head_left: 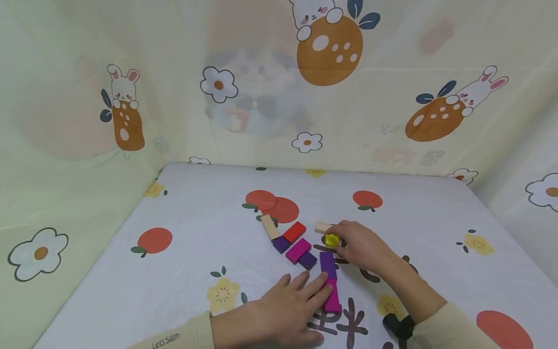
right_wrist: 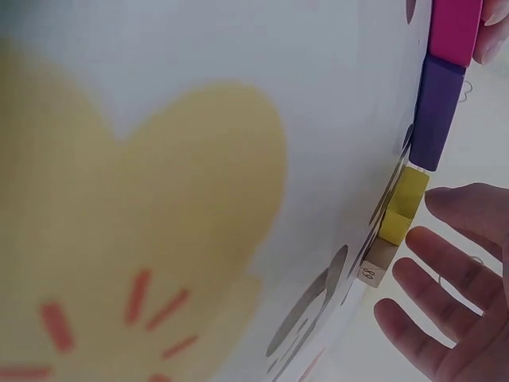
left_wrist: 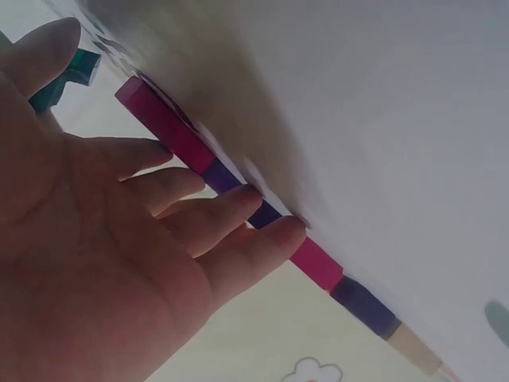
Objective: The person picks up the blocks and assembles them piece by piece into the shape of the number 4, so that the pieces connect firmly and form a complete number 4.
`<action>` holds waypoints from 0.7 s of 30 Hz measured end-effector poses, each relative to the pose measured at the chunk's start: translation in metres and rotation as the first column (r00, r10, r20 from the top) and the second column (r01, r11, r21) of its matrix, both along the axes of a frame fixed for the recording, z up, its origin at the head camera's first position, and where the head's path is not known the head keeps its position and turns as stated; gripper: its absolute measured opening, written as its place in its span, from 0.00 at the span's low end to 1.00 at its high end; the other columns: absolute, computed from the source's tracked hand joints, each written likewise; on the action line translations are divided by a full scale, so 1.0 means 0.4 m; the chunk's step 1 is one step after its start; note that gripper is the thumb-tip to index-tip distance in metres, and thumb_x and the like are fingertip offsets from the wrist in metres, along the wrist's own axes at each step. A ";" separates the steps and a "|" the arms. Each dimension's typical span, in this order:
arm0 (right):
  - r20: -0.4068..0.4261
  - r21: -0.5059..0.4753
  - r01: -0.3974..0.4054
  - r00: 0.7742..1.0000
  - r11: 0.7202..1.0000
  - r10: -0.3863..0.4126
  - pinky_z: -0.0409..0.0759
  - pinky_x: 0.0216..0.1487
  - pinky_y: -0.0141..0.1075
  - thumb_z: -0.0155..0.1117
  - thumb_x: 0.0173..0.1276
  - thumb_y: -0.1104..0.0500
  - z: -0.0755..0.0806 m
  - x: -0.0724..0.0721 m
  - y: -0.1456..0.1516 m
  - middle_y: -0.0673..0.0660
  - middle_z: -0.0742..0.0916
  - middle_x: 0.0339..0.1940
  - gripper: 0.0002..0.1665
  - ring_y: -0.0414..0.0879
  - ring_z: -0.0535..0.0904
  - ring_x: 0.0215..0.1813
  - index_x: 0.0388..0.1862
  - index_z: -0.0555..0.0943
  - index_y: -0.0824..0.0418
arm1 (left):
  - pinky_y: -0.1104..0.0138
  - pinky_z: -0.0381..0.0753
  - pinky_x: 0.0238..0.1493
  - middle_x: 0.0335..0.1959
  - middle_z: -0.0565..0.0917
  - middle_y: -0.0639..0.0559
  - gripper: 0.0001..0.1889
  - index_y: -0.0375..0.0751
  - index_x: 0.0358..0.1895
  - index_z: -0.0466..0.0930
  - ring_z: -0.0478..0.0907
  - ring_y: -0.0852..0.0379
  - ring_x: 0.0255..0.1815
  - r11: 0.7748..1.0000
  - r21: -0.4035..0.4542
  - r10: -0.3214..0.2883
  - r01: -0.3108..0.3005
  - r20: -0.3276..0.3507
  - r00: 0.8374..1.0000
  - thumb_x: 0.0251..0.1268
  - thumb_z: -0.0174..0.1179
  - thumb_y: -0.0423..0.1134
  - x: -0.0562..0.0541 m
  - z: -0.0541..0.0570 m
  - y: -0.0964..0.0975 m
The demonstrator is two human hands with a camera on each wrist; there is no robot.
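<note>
My right hand (head_left: 359, 245) bends over a small yellow block (head_left: 332, 241), with the thumb and forefinger at its sides in a pinch. A pale wooden block (head_left: 322, 227) lies just beyond it, partly behind the fingers. My left hand (head_left: 294, 308) is spread flat with extended fingers. Its fingertips touch the long magenta block (head_left: 332, 295) and reach the near end of a purple block (head_left: 328, 264), which lie end to end. In the right wrist view the yellow block (right_wrist: 404, 205) sits between the purple block (right_wrist: 437, 111) and the wooden block (right_wrist: 378, 263).
Left of these lie another magenta block (head_left: 298, 250), a red block (head_left: 294, 232), two purple blocks (head_left: 307, 261) and a second wooden block (head_left: 269, 227). A black object (head_left: 398, 327) stands by the right sleeve. The white patterned tabletop (head_left: 187, 208) meets a hanging printed curtain (head_left: 261, 116) behind.
</note>
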State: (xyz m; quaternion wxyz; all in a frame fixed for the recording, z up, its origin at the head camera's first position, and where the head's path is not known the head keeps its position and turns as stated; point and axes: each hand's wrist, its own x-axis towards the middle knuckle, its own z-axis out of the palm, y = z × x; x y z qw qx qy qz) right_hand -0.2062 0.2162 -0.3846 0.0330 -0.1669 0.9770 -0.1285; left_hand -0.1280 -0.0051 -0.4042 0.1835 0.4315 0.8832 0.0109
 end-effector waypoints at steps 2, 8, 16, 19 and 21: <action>0.000 0.000 -0.008 1.000 1.000 0.008 0.86 0.55 0.50 0.74 0.65 0.63 -0.002 -0.003 -0.002 0.57 0.88 0.50 0.21 0.51 0.83 0.49 0.57 0.86 0.59 | 0.46 0.63 0.79 0.87 0.44 0.64 0.45 0.65 0.85 0.45 0.50 0.51 0.86 1.000 -0.002 0.000 0.000 0.003 1.000 0.70 0.52 0.71 -0.001 0.001 -0.001; -0.005 0.003 -0.018 1.000 1.000 0.018 0.86 0.54 0.49 0.75 0.64 0.63 -0.008 -0.004 -0.006 0.55 0.88 0.47 0.21 0.49 0.81 0.47 0.57 0.86 0.60 | 0.46 0.65 0.78 0.87 0.45 0.64 0.45 0.65 0.85 0.46 0.52 0.51 0.86 1.000 -0.008 -0.006 0.006 -0.011 1.000 0.70 0.53 0.71 -0.001 -0.002 -0.001; -0.006 -0.010 -0.026 1.000 1.000 0.026 0.86 0.55 0.48 0.75 0.63 0.64 -0.014 -0.009 -0.008 0.55 0.87 0.46 0.20 0.49 0.80 0.48 0.55 0.87 0.60 | 0.48 0.66 0.78 0.87 0.46 0.64 0.45 0.65 0.85 0.46 0.53 0.52 0.85 1.000 -0.024 -0.010 0.009 -0.032 0.999 0.70 0.53 0.71 -0.002 -0.007 -0.001; -0.016 0.005 -0.035 0.999 0.999 0.035 0.85 0.54 0.48 0.76 0.63 0.64 -0.015 -0.012 -0.009 0.55 0.87 0.46 0.19 0.50 0.80 0.48 0.54 0.87 0.59 | 0.48 0.66 0.78 0.87 0.46 0.64 0.45 0.65 0.85 0.46 0.53 0.52 0.85 1.000 -0.021 -0.014 0.014 -0.040 0.999 0.70 0.53 0.71 -0.002 -0.006 -0.002; -0.017 0.013 -0.035 0.999 0.999 0.036 0.85 0.54 0.48 0.76 0.63 0.64 -0.015 -0.013 -0.010 0.54 0.88 0.45 0.19 0.50 0.80 0.48 0.54 0.87 0.59 | 0.48 0.66 0.78 0.87 0.46 0.64 0.45 0.65 0.85 0.46 0.54 0.52 0.85 1.000 -0.021 -0.017 0.016 -0.046 0.999 0.70 0.53 0.71 -0.002 -0.004 -0.004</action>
